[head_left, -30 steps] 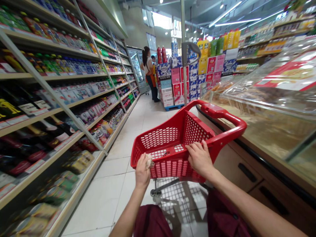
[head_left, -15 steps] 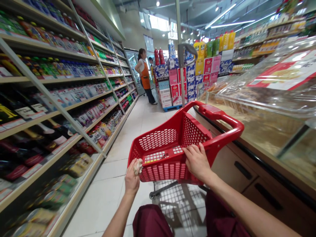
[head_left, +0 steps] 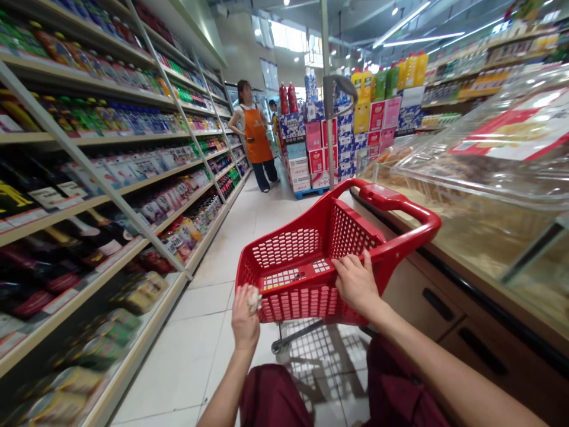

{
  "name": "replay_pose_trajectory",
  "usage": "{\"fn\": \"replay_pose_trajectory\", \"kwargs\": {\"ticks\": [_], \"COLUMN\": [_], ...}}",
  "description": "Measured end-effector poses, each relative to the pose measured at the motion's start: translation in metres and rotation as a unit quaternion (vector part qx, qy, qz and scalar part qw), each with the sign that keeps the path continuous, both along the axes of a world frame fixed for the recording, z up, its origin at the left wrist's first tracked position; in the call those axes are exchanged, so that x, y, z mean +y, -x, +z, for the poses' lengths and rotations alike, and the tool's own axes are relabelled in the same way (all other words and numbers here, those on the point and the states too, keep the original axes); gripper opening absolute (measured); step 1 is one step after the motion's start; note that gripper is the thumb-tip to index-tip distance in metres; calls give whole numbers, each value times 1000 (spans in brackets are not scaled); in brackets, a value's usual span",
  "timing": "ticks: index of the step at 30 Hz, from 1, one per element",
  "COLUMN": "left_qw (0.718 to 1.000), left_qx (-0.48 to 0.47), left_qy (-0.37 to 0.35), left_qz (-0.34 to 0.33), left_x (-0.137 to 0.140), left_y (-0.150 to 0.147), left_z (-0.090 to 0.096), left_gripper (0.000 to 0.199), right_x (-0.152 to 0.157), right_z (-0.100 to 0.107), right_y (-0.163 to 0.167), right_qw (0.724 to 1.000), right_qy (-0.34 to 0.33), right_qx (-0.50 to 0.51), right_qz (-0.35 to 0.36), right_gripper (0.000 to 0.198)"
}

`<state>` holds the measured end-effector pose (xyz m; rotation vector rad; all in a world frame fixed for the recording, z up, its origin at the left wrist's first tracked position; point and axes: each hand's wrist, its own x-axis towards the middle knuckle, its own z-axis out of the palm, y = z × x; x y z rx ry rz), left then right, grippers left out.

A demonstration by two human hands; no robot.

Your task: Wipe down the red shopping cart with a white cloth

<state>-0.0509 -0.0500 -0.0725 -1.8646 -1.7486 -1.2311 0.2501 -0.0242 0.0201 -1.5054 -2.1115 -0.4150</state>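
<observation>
A red plastic shopping cart (head_left: 291, 305) with a perforated basket stands sideways before me, and no goods show in it. My left hand (head_left: 246, 317) is closed around a crumpled, whitish rag (head_left: 253, 300) at the basket's near left corner. Whether its fingers also touch the rim there, I cannot tell. Over the near side rim, toward the handle, my right hand (head_left: 357, 286) is closed with its fingers curled across the edge. The cart's handle (head_left: 406, 210) rises at the right, beyond that hand.
Shelves of bottled drinks (head_left: 128, 139) and cans line the left side. A glass-topped food counter (head_left: 489, 237) runs along the right. Ahead, a person in an orange apron (head_left: 258, 136) stands beside stacked drink cartons (head_left: 317, 157). White floor tiles (head_left: 191, 332) lie between.
My left hand and the rag have shifted slightly right, with the basket's left end. My right hand keeps its grip on the rim. The person in the apron has turned more toward me.
</observation>
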Motion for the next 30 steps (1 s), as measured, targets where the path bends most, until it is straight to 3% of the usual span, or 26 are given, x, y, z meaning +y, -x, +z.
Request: {"fn": "replay_pose_trajectory", "kwargs": {"ticks": [3,5,7,9,11,15,17,19,21,24,28,30], "left_qw": [994,988,991,998,999,992,985,989,998,999,990,985], "left_qx": [64,94,81,33,-4,52,84,84,41,-1,68,89], "left_qy": [2,7,-3,-27,-39,-7,7,7,-16,-37,-4,7], "left_qz": [-90,-122,-104,-46,-10,-116,-149,-125,-51,-6,-123,-146], "left_x": [12,14,12,10,10,18,19,15,11,11,20,20], "left_y": [-40,-43,-27,-10,-9,-45,-48,-30,-9,-12,-57,-56], "left_z": [8,11,10,7,7,14,16,12,7,4,13,15], "left_gripper": [37,37,37,38,39,39,39,39,40,41,40,40], "right_x": [2,3,4,4,3,3,3,2,2,2,3,3], "right_z": [0,0,0,-2,-3,-4,-4,-4,-5,-6,-5,-3], "right_y": [-2,-5,-6,-3,2,6,5,3,3,5,4,1], "right_qw": [1000,1000,999,999,1000,1000,999,999,999,999,1000,999], "right_qy": [6,7,7,9,11,13,13,11,5,-4,2,6], "right_qx": [-7,-15,-19,-17,-10,2,4,4,4,2,-10,-16], "right_qz": [6,17,25,28,25,26,37,47,47,31,28,34], "right_gripper": [38,39,40,40,40,40,41,41,41,40,41,41]}}
